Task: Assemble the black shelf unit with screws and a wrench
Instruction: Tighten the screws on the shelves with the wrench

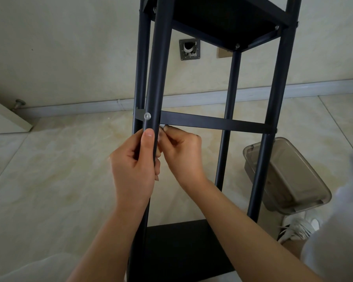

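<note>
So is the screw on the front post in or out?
In. The screw head sits flush on the front post at the crossbar, above the left hand.

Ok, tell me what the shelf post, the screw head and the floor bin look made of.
Post: likely painted metal tube, round with a matte black sheen. Screw head: bright silver metal, shiny. Bin: translucent smoky grey plastic; its inner walls show through.
</note>
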